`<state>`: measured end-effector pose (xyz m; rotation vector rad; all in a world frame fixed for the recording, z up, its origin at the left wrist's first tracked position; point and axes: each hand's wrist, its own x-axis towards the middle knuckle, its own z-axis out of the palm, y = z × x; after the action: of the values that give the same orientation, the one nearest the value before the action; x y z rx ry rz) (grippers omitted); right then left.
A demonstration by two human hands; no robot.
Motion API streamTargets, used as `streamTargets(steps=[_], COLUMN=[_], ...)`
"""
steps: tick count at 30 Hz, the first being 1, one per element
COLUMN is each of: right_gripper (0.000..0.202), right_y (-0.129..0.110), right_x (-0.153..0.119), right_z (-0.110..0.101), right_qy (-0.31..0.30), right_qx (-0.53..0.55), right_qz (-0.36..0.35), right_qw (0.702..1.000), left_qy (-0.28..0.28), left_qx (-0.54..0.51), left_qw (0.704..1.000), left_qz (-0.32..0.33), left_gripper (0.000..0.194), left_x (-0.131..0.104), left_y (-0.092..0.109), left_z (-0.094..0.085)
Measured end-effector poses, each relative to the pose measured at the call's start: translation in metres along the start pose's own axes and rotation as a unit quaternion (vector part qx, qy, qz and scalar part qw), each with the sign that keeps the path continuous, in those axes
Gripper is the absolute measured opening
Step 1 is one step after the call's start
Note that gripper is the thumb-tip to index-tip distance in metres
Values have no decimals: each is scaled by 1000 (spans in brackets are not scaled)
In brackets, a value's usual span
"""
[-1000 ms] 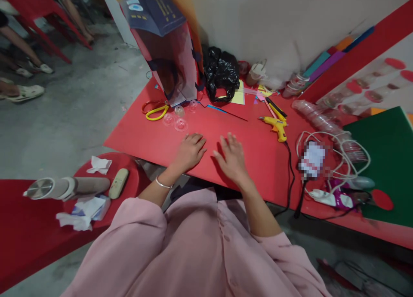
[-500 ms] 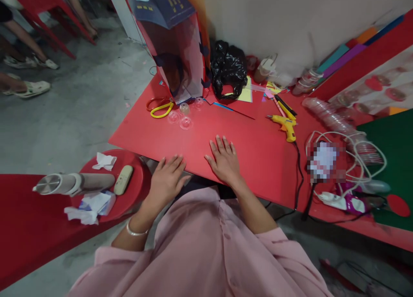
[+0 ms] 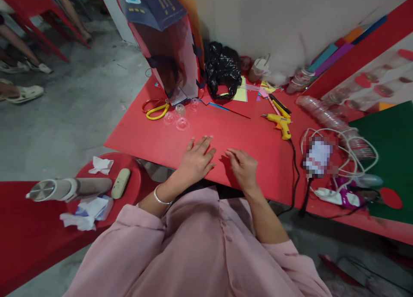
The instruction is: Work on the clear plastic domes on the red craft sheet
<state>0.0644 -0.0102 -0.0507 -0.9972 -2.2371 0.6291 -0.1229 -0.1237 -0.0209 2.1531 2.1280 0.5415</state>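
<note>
My left hand (image 3: 196, 159), a silver bangle on its wrist, reaches over the red table (image 3: 155, 146) near its front edge, fingers stretched out and holding nothing. To its right, my right hand (image 3: 244, 168) has its fingers curled in, with no object showing in them; a shadow lies on the tabletop beside it. Beyond my left hand are several clear plastic domed lids (image 3: 182, 124) and scissors (image 3: 157, 111) with yellow and red handles. A thin blue and dark stick (image 3: 229, 109) lies farther back. A yellow glue gun (image 3: 280, 124) rests to the right of my right hand.
A dark paper bag (image 3: 161, 13) and a black plastic bag (image 3: 223, 66) stand at the back. Stacked clear cups (image 3: 322, 114) and a white cable (image 3: 371, 146) lie right. On a red stool (image 3: 135, 176) at left are a steel flask (image 3: 71, 188), tissues (image 3: 93, 208) and a pale case (image 3: 121, 183).
My left hand has slid right, farther over the table, fingers still extended. My right hand has gone from lying flat to fingers curled in, shifting slightly right. The view has turned a little.
</note>
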Motion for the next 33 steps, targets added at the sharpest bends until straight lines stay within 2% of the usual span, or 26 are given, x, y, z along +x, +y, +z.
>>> streamTargets(steps=[3,6,9,11,13,15,17,19,23,25,28,31,33], right_gripper=[64,66,51,43,41,40,39,40,43,43,45,48,50], right_y=[16,35,58,76,89,96,95,90,82,82,80,72,64], right_x=[1,7,12,13,13,11,10,9,11,11,11,14,21], right_z=[-23,-37,-36,-29,-23,-19,-20,-22,-24,-24,-32,-53,-70], right_qy=[53,95,114,108,95,83,71,60,58,70,101,85,71], right_qx=[-19,-55,-62,-41,-34,-51,-65,-61,-32,-6,60,104,98], right_qz=[43,60,50,66,99,118,109,92,98,110,152,214,222], right_qw=[997,992,990,991,990,988,989,992,993,991,981,968,968], left_qy=[-18,-69,-90,-92,-98,-75,-30,4,11,17,48,79,69], left_qx=[4,22,23,5,-34,-127,-242,-343,-464,-483,-479,-478,-499], left_qw=[999,993,985,985,985,978,962,936,886,875,876,874,860], left_qz=[27,91,144,145,141,145,124,72,-7,-22,-19,-45,-80], left_gripper=[57,61,40,20,19,26,34,36,31,29,24,19,19], left_x=[20,54,100,132,159,177,187,192,196,197,200,202,204], left_y=[12,28,46,57,63,63,58,51,40,39,39,40,40], left_z=[-7,-1,22,42,63,83,101,115,132,135,136,136,135])
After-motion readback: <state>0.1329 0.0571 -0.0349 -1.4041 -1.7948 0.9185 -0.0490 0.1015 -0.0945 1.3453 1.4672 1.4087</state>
